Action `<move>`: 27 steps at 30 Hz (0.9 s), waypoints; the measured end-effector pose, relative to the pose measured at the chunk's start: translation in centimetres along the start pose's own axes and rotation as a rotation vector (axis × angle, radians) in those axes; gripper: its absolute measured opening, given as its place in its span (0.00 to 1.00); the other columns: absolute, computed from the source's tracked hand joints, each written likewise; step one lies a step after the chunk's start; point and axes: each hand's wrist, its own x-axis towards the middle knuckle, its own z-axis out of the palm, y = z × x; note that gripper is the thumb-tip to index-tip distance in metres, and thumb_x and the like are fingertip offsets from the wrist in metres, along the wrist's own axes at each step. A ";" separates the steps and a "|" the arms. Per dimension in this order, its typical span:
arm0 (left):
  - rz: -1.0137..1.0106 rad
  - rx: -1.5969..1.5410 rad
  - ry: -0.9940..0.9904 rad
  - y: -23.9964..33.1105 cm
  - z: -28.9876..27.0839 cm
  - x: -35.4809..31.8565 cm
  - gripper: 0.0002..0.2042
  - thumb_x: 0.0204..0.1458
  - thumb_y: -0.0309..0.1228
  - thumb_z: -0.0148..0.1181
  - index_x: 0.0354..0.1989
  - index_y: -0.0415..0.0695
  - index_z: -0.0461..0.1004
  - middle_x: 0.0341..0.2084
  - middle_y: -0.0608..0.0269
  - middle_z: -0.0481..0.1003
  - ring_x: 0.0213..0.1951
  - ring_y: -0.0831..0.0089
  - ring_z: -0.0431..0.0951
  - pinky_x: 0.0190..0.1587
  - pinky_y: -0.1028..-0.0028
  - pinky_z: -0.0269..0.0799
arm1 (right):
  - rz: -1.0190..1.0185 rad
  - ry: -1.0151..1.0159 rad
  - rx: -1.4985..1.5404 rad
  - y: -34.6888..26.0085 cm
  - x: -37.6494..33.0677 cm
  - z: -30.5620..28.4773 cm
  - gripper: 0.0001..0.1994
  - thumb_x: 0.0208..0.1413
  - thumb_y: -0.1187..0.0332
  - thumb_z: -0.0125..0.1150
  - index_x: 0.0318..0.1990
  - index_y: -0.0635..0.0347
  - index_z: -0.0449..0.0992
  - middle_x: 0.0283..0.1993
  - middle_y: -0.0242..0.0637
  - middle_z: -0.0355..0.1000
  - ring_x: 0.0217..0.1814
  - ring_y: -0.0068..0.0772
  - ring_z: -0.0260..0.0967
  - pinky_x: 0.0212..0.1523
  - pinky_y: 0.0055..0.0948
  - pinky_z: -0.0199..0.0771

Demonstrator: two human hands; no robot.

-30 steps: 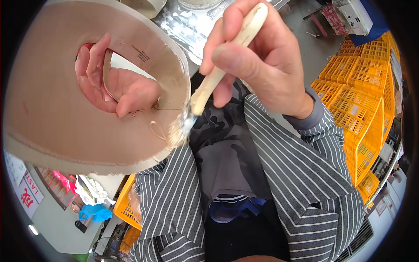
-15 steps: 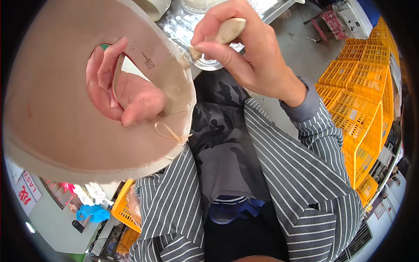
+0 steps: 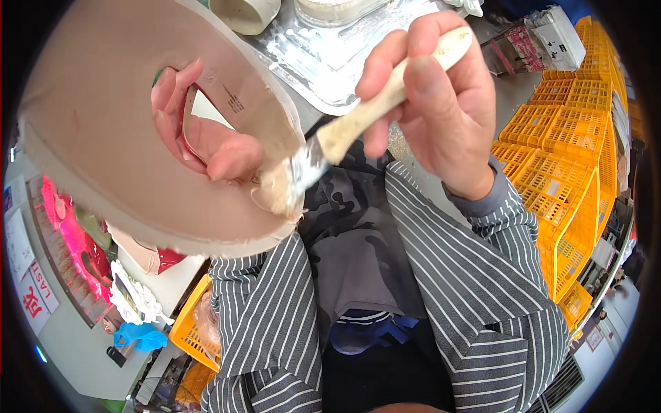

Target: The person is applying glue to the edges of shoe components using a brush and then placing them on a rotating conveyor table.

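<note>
- Stacked yellow crates (image 3: 571,172) fill the room from 1 to 4 o'clock, and a foil-lined tray (image 3: 323,55) sits on the counter (image 3: 499,96) at 12 o'clock, close enough for the brush to reach it.
- Right-hand fingers (image 3: 375,76) are curled tight round the pale handle of a small brush (image 3: 358,124), thumb pressed on top; the right hand (image 3: 441,103) holds it slanting down toward 8 o'clock, so the wet bristles meet the work.
- Brush tip touches the inner edge of a beige shoe sole (image 3: 103,151), at the lower right of its cut-out opening, where a pale smear shows.
- Left-hand fingers (image 3: 172,103) are hooked through that opening from behind, thumb folded against the rim; the left hand (image 3: 206,141) grips the sole and tilts its flat face up toward the eyes, which seems to steady it for brushing.
- Sole fills the 9 to 12 o'clock quarter, raised off the counter.
- Below, striped sleeves (image 3: 475,275) and a dark apron (image 3: 351,261) run toward 6 o'clock.
- Red-lit shelving (image 3: 69,241) shows at 8 o'clock.
</note>
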 end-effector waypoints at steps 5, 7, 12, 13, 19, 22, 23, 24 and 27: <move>-0.002 0.104 0.022 0.5 -0.2 -0.1 0.40 0.58 0.62 0.25 0.51 0.29 0.61 0.36 0.45 0.74 0.44 0.59 0.77 0.48 0.67 0.75 | 0.145 -0.046 0.048 -0.1 -0.6 0.7 0.08 0.63 0.68 0.45 0.41 0.60 0.54 0.36 0.51 0.70 0.20 0.28 0.71 0.20 0.18 0.75; 0.041 0.056 0.080 0.5 0.1 -0.3 0.39 0.59 0.60 0.26 0.51 0.28 0.62 0.37 0.45 0.74 0.43 0.59 0.77 0.48 0.66 0.75 | 0.121 -0.103 -0.146 0.5 -0.5 0.1 0.08 0.62 0.72 0.47 0.41 0.61 0.54 0.34 0.48 0.70 0.21 0.25 0.71 0.20 0.17 0.74; 0.021 -0.030 0.097 0.7 0.5 -0.5 0.37 0.60 0.58 0.27 0.50 0.29 0.62 0.37 0.45 0.73 0.42 0.59 0.77 0.48 0.67 0.76 | 0.108 -0.020 -0.317 1.9 -0.6 -0.6 0.09 0.58 0.73 0.56 0.40 0.61 0.62 0.29 0.32 0.70 0.23 0.15 0.69 0.22 0.14 0.69; 0.001 -0.048 0.066 0.7 0.4 -0.6 0.36 0.60 0.58 0.27 0.50 0.29 0.62 0.38 0.44 0.73 0.42 0.58 0.77 0.47 0.67 0.76 | 0.109 -0.020 -0.314 2.3 -0.6 -0.7 0.09 0.58 0.73 0.56 0.40 0.61 0.62 0.29 0.32 0.70 0.23 0.15 0.69 0.22 0.14 0.69; -0.180 -0.087 0.040 1.2 -0.3 0.3 0.34 0.61 0.57 0.30 0.53 0.32 0.59 0.47 0.47 0.68 0.42 0.58 0.76 0.46 0.63 0.76 | -0.045 -0.176 -0.561 2.5 0.4 -1.3 0.08 0.60 0.77 0.51 0.43 0.63 0.59 0.41 0.43 0.70 0.37 0.20 0.70 0.36 0.18 0.76; -0.354 -0.174 0.079 1.8 -0.6 0.1 0.32 0.61 0.56 0.32 0.56 0.36 0.56 0.50 0.50 0.67 0.44 0.58 0.75 0.48 0.60 0.73 | -0.118 -0.171 -0.570 3.4 0.7 -1.0 0.08 0.60 0.77 0.50 0.43 0.64 0.58 0.42 0.46 0.69 0.38 0.24 0.71 0.38 0.22 0.78; -0.347 -0.170 0.084 2.1 -0.7 0.0 0.32 0.61 0.56 0.32 0.56 0.36 0.56 0.50 0.50 0.67 0.44 0.58 0.75 0.48 0.60 0.73 | -0.229 -0.072 -0.581 3.9 1.0 -0.8 0.09 0.57 0.77 0.54 0.42 0.65 0.61 0.38 0.42 0.72 0.36 0.24 0.73 0.36 0.22 0.76; -0.451 -0.232 0.074 2.2 -0.3 -0.4 0.30 0.61 0.56 0.32 0.57 0.39 0.56 0.50 0.51 0.66 0.44 0.58 0.74 0.49 0.60 0.72 | -0.335 0.046 -0.606 4.3 1.0 -1.1 0.10 0.55 0.76 0.59 0.42 0.65 0.65 0.35 0.38 0.74 0.34 0.24 0.74 0.34 0.21 0.74; -0.592 -0.375 0.065 2.5 -0.7 -0.9 0.25 0.63 0.50 0.34 0.58 0.43 0.57 0.51 0.52 0.65 0.45 0.59 0.73 0.52 0.59 0.69 | -0.460 0.156 -0.445 4.4 1.5 -1.8 0.10 0.56 0.77 0.56 0.42 0.66 0.63 0.37 0.42 0.74 0.36 0.28 0.75 0.37 0.23 0.76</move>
